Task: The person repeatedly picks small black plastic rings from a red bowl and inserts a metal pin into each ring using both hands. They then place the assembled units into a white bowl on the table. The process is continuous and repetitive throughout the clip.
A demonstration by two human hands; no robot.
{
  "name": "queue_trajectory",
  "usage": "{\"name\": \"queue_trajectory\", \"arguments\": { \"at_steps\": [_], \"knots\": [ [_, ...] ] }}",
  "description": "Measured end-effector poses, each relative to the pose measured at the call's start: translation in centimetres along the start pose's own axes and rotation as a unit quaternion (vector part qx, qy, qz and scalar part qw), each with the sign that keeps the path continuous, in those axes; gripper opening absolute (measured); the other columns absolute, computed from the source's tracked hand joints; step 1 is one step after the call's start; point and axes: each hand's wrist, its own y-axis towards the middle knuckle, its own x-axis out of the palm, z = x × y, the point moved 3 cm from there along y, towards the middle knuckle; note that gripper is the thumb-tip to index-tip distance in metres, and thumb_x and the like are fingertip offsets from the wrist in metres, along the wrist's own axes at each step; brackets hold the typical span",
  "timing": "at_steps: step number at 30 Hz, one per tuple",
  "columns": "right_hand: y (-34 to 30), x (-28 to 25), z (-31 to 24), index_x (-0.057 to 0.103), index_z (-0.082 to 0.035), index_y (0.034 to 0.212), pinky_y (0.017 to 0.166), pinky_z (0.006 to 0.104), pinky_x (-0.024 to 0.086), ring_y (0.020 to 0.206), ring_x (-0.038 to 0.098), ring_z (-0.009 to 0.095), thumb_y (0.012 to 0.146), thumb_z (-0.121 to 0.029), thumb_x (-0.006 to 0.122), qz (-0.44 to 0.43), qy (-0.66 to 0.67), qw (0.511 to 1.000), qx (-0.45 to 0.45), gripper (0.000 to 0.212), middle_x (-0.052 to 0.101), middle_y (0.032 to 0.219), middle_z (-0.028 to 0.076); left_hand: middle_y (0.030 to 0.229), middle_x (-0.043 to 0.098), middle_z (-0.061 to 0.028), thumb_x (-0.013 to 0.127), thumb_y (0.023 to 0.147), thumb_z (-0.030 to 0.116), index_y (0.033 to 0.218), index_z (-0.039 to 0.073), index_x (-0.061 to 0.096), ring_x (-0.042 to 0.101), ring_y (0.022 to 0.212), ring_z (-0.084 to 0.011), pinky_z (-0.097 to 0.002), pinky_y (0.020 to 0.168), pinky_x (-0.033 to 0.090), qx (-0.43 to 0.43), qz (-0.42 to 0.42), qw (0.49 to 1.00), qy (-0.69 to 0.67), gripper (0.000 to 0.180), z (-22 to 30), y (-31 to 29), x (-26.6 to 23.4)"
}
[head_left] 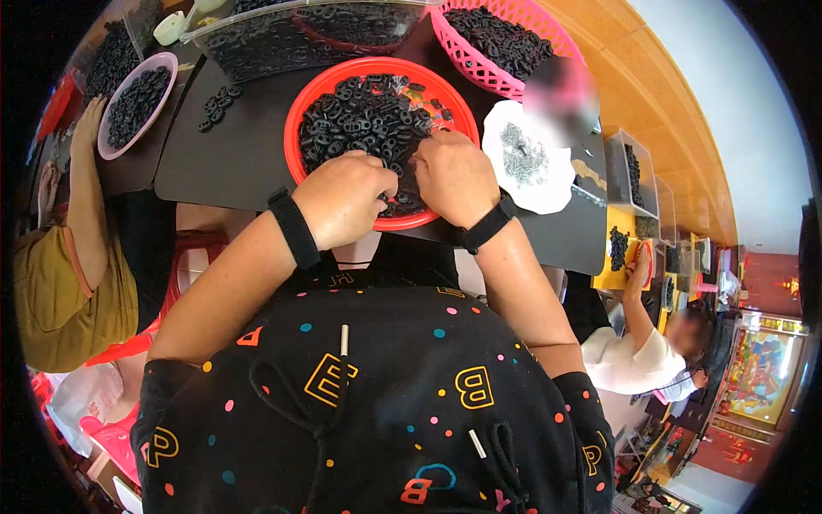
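Note:
Both hands work over a round red tray (294, 128) heaped with small black plastic parts (364, 116), each with holes through it. My left hand (347, 195) is over the tray's near left side, with its fingers curled inward and pressed together. My right hand (458, 176) is at the near right side, its fingertips pinched and turned toward the left hand. Whatever lies in either pinch is hidden by the fingers and the dark parts below. A black band is round each wrist.
A scalloped white plate (548, 190) holding small metal pieces stands right of the tray. Behind are a pink basket (479, 75) and a clear bin (257, 60) of black parts. A pale bowl (164, 64) and a co-worker's arm (86, 180) are left; another person (638, 343) works at right.

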Motion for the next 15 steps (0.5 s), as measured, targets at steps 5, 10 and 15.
{"name": "queue_trajectory", "arguments": {
  "at_steps": [5, 10, 15],
  "knots": [
    [-0.3, -1.2, 0.6, 0.063, -0.002, 0.069, 0.063, 0.0402, 0.049, 0.071, 0.061, 0.032, 0.072, -0.007, 0.058, 0.056, 0.15, 0.986, 0.037, 0.007, 0.061, 0.072, 0.016, 0.077, 0.058, -0.0123, 0.059, 0.071, 0.0, 0.083, 0.002, 0.06, 0.056, 0.079, -0.0307, -0.0396, 0.072, 0.046, -0.016, 0.009, 0.999, -0.037, 0.012, -0.2, -0.2, -0.3],
    [-1.8, -0.5, 1.5, 0.063, 0.0, 0.075, 0.059, 0.0315, 0.047, 0.064, 0.06, 0.024, 0.077, -0.003, 0.061, 0.054, 0.337, 0.932, 0.119, 0.004, 0.061, 0.072, 0.013, 0.073, 0.058, -0.0128, 0.059, 0.073, 0.0, 0.086, 0.0, 0.06, 0.058, 0.067, -0.0262, -0.0358, 0.063, 0.047, -0.061, 0.065, 0.991, -0.104, 0.013, -0.2, 0.2, -1.1],
    [-2.4, -0.6, 0.6, 0.062, 0.0, 0.078, 0.055, 0.0229, 0.044, 0.062, 0.055, 0.01, 0.078, -0.002, 0.063, 0.038, 0.417, 0.897, 0.142, 0.003, 0.059, 0.071, 0.006, 0.07, 0.057, -0.0125, 0.062, 0.074, 0.003, 0.086, 0.0, 0.061, 0.058, 0.061, -0.0213, -0.0326, 0.058, 0.046, -0.108, 0.151, 0.964, -0.189, 0.012, -0.3, 0.7, -1.4]
  ]
}}
